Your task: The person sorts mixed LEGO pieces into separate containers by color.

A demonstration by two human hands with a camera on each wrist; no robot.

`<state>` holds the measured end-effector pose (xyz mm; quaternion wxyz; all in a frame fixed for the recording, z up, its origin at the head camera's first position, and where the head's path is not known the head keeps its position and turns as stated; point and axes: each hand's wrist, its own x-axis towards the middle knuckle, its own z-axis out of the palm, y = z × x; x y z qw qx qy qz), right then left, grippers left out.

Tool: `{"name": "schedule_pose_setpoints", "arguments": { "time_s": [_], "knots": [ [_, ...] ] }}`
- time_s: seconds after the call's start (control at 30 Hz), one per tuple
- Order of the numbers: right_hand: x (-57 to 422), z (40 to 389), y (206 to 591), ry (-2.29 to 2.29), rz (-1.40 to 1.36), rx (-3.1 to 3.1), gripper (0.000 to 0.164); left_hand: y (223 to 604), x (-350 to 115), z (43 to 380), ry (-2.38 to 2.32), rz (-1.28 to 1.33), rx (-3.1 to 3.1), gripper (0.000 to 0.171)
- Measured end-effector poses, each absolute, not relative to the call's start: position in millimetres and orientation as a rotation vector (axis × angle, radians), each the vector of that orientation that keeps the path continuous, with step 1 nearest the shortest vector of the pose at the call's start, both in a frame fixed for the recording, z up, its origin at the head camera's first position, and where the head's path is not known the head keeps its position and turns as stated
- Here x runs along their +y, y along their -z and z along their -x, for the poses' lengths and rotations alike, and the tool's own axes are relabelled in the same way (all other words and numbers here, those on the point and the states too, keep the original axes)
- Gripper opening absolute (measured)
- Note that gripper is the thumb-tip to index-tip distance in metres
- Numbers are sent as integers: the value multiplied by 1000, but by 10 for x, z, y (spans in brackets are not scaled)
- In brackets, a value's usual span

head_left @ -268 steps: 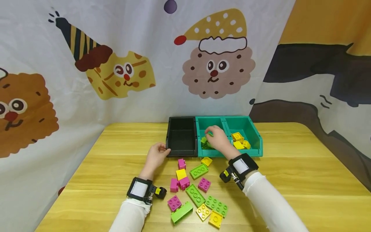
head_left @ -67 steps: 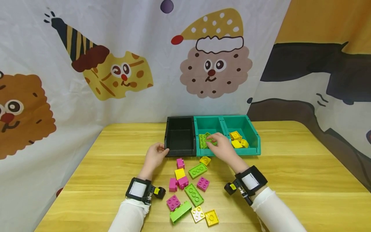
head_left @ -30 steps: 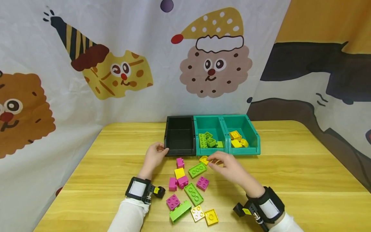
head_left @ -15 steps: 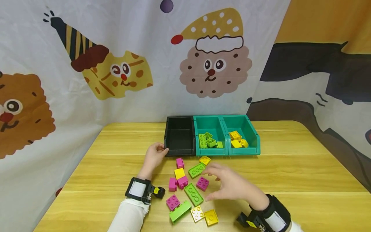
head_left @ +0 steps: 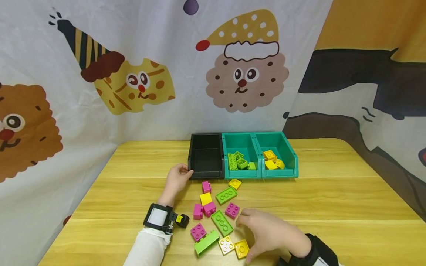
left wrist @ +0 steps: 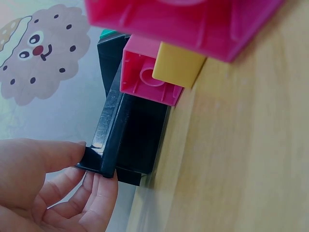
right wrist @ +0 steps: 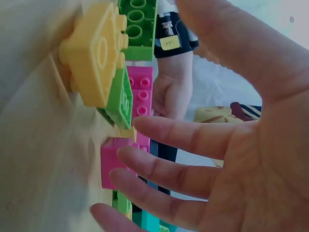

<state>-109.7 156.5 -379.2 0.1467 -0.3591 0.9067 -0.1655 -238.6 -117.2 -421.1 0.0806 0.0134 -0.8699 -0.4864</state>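
Note:
My left hand (head_left: pixel 177 180) grips the front left corner of a black bin (head_left: pixel 208 174); the left wrist view shows the thumb (left wrist: pixel 65 153) on top and fingers curled below the edge. My right hand (head_left: pixel 271 231) hovers with spread fingers at the right side of the loose toy building blocks, holding nothing. Nearest to it are a yellow block (head_left: pixel 242 249) and a pink block (head_left: pixel 232 210). Green blocks (head_left: pixel 222 222), pink blocks (head_left: pixel 198 232), a yellow block (head_left: pixel 206 198) and a pale yellow studded block (head_left: pixel 226 245) lie scattered between the hands.
Two teal bins stand right of the black one: the middle bin (head_left: pixel 243 174) has green blocks (head_left: pixel 242 163), the right bin (head_left: pixel 281 173) yellow blocks (head_left: pixel 270 164). A printed cloth (head_left: pixel 186 118) hangs behind the wooden table (head_left: pixel 133 159).
A large green studded block has gone from the table into the middle bin. My right hand has left that bin and come back over the blocks, fingers spreading. The left hand stays put.

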Motion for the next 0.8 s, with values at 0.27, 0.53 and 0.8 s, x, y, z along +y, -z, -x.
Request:
{"name": "schedule_pose_setpoints", "arguments": {
  "time_s": [0.27,0.53,0.8],
  "knots": [
    [1543,1068,3865,446,1037,2574,56,4199,-1168,2381,1457,-42,-2600,17],
    [1473,1016,3966,482,1010,2587,45,4205,-1177,2385,1452,-45,-2602,17],
    [1416,996,3996,489,976,2591,36,4211,-1181,2390,1451,-53,-2599,16]
  ]
}}
